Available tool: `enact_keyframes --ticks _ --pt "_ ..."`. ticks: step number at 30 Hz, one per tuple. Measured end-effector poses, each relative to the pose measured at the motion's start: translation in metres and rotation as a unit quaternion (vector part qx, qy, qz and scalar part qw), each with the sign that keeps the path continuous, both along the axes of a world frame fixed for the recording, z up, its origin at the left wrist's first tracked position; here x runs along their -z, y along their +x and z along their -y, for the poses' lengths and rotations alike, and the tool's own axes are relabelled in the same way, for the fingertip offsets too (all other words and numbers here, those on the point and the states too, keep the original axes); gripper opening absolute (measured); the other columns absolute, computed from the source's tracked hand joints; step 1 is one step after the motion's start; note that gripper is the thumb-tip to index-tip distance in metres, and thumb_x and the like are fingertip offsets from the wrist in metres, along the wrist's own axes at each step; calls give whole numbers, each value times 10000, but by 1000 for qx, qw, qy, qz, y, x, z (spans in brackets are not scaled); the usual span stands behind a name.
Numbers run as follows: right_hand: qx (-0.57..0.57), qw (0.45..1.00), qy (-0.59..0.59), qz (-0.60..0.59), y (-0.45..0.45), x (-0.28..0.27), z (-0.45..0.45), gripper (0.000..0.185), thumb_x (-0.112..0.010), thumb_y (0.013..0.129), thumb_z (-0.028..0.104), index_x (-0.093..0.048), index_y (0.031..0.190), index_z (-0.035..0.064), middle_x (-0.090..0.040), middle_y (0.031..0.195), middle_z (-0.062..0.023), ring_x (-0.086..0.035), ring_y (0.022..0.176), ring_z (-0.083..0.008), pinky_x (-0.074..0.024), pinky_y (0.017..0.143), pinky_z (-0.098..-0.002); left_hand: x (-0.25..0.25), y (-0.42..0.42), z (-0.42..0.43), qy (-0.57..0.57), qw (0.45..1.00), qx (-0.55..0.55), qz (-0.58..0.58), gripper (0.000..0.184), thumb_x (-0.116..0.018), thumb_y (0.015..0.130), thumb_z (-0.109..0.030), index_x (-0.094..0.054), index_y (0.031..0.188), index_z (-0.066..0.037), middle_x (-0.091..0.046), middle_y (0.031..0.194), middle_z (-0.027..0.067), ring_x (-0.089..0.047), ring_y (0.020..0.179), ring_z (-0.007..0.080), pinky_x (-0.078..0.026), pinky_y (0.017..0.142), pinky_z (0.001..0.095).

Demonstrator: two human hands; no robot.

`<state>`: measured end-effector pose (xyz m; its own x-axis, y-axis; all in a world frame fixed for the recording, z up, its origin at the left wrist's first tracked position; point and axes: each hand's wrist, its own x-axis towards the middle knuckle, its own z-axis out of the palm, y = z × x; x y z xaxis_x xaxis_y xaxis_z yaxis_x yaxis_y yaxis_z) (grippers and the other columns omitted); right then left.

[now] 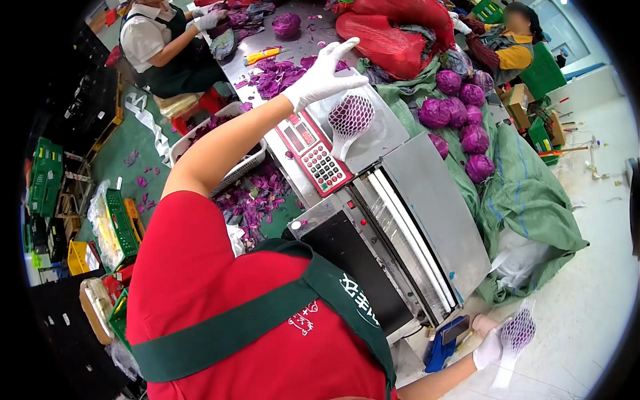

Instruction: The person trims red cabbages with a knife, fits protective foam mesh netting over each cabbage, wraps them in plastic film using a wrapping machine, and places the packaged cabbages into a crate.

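My left hand (325, 79), in a white glove, has its fingers apart just above a red cabbage in white netting (351, 115). That cabbage rests on the metal plate (390, 132) of a scale with a red keypad panel (313, 152); whether my hand touches it I cannot tell. At the lower right, my right hand (490, 347), also gloved, is closed on another netted cabbage (519, 331), with the tail of the net hanging down. Between the two hands stands a metal wrapping machine (433, 220) with a white roller.
Several bare red cabbages (455, 112) lie on green sacking (527, 193) at the right. Purple leaves and a yellow-handled knife (265, 56) are on the metal table. A white basket (243, 167) stands beside it. Two co-workers (157, 40) (510, 50) are across the table.
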<state>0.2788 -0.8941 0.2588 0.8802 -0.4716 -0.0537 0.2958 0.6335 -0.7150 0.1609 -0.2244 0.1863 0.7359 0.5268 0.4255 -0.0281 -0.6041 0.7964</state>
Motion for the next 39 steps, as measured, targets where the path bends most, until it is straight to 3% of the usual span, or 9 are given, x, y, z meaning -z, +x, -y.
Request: enact_keyframes --ticks 3,9,12,17,21,27,31,35,39 --pt "-27 999 44 -16 -5 -5 -30 394 -509 909 136 -539 1270 -19 -535 1337 -154 -489 1246 -300 -378 1068 -480 -11 3 11 29 999 21 9 908 -780 714 -472 -338 1464 -215 -230 1468 318 -214 1396 423 -284 1115 455" --pt "-233 885 -387 115 0 48 -71 427 -486 970 275 -470 1302 7 -571 1274 -101 -548 1141 -250 -381 1044 -363 70 23 30 310 937 20 -158 923 -787 605 -557 -483 1360 -121 -428 1329 325 -435 1229 440 -378 1038 501" --pt "-452 890 56 26 -7 53 -101 386 -417 1005 272 -459 1306 35 -571 1245 -77 -547 1116 -226 -384 1035 -355 78 35 -16 -92 984 135 -68 462 -694 767 -270 -606 1133 -2 -637 1025 203 -631 901 272 -527 787 407" --pt "-459 887 -50 -15 6 86 -145 313 -433 997 234 -499 1222 28 -571 1170 -96 -549 1083 -208 -430 981 -345 48 78 35 -604 764 223 40 250 -563 924 -157 -628 1106 2 -671 978 113 -675 813 180 -578 695 312" --pt "-370 848 -380 16 12 88 -186 319 -612 924 194 -525 1166 4 -600 1081 -102 -597 980 -156 -506 846 -289 48 109 146 -435 841 318 -49 431 -722 831 -225 -552 1167 -15 -636 1048 95 -644 907 168 -567 734 305" --pt "-359 868 -338 -65 27 124 -169 375 -629 919 250 -510 1160 -12 -605 1061 -101 -581 963 -152 -483 861 -289 42 105 267 -413 855 286 -130 573 -729 846 -290 -460 1270 -15 -586 1130 105 -574 1010 153 -484 875 273" --pt "-289 625 -725 13 25 95 -140 706 -573 910 478 -368 1410 23 -427 1358 -232 -472 1240 -299 -373 1034 -375 74 117 244 -142 907 321 -232 911 -678 761 -623 -418 1311 54 -537 1222 263 -561 1127 311 -432 973 360" --pt "-267 734 -621 69 34 106 -153 569 -459 985 432 -431 1377 19 -492 1325 -176 -506 1205 -248 -405 995 -322 42 122 272 -234 902 363 6 550 -653 900 -320 -489 1315 2 -568 1251 147 -580 1064 191 -471 917 309" --pt "-345 860 -365 -95 32 109 -173 409 -464 1004 349 -585 1228 28 -625 1147 -57 -566 1043 -136 -428 946 -273 68 130 286 -406 850 312 -123 327 -625 932 -207 -607 1208 -33 -652 1016 20 -576 844 59 -470 741 205"
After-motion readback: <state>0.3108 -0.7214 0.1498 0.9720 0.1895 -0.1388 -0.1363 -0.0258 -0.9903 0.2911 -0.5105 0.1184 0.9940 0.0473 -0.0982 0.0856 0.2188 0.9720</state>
